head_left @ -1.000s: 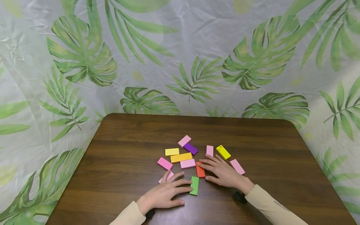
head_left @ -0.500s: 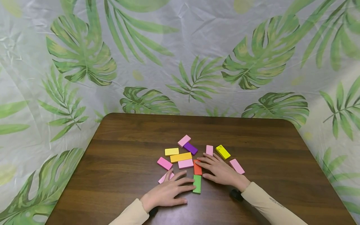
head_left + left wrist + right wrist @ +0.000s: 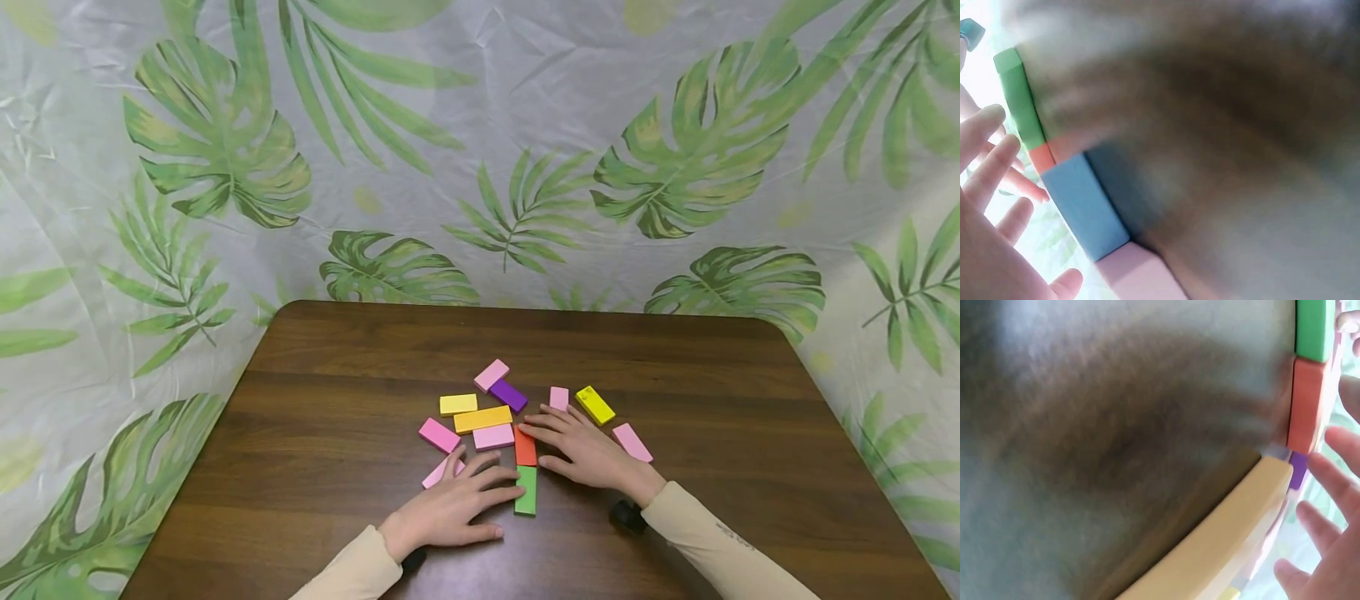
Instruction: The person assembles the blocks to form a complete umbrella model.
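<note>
My left hand (image 3: 453,507) lies palm down with fingers spread, two fingertips at the left side of a green block (image 3: 527,498). Beyond it, a red block (image 3: 526,450) stands end to end with the green one, in a line. The straight fingers of my right hand (image 3: 588,454) reach its upper right edge. A pink block (image 3: 493,437) sits just left of the red one. Under my left hand is a blue block (image 3: 1085,206), hidden in the head view, and another pink block (image 3: 433,477) shows past the fingers.
Loose blocks lie around the hands on the brown table (image 3: 315,433): an orange block (image 3: 482,420), a pale yellow block (image 3: 458,405), a purple block (image 3: 508,396), a bright yellow block (image 3: 596,406) and several pink ones. A leaf-patterned curtain (image 3: 480,150) hangs behind.
The red block has slid left with my right hand, nudging the pink block beside it left. The green block has moved right and straightened, and now lines up with the red one.
</note>
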`<state>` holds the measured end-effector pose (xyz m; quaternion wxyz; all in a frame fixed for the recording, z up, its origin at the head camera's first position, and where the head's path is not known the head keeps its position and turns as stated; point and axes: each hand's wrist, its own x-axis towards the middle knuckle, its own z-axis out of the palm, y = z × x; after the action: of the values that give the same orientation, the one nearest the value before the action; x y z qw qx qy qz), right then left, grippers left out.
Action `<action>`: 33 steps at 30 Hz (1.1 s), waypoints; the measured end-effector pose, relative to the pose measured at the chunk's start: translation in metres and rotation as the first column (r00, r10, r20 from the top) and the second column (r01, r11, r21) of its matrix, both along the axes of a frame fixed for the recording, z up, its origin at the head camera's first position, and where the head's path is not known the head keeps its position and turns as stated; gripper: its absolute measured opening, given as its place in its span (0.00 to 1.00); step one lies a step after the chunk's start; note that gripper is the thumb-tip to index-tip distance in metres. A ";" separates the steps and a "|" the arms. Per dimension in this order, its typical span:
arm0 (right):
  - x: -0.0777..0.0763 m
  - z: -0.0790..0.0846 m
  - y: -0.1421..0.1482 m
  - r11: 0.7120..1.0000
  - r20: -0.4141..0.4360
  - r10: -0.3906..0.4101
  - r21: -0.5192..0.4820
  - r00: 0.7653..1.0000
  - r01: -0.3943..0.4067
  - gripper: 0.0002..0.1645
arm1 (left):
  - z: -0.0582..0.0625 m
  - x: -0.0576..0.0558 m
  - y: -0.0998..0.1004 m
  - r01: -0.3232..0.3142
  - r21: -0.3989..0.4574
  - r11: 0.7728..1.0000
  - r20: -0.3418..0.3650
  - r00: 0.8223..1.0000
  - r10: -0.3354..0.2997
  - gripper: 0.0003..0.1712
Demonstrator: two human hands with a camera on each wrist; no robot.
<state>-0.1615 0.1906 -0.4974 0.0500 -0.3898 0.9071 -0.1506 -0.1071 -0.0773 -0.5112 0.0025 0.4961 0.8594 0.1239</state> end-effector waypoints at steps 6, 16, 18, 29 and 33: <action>-0.012 0.004 0.001 0.998 0.003 -0.064 -0.027 0.998 0.064 0.33 | 0.004 -0.008 0.002 -0.042 -0.010 0.999 0.007 0.999 0.042 0.33; -0.029 0.001 -0.002 0.995 0.029 -0.095 0.000 0.995 0.095 0.34 | 0.006 -0.019 0.002 -0.069 -0.046 0.997 0.082 0.994 0.072 0.34; -0.030 0.001 -0.003 0.996 0.034 -0.092 0.003 0.995 0.092 0.33 | 0.007 -0.021 0.001 -0.073 -0.047 0.996 0.084 0.993 0.077 0.34; -0.029 0.001 -0.005 0.996 -0.003 -0.085 0.022 0.996 0.085 0.31 | 0.002 -0.022 0.000 -0.082 -0.050 0.995 0.101 0.991 0.087 0.36; -0.026 0.003 -0.006 0.997 -0.047 -0.070 0.016 0.996 0.070 0.29 | 0.000 -0.022 0.000 -0.082 -0.044 0.996 0.105 0.991 0.087 0.37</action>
<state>-0.1875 0.1847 -0.4947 0.0269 -0.3608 0.9224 -0.1352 -0.1289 -0.0777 -0.5113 0.0529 0.4518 0.8806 0.1331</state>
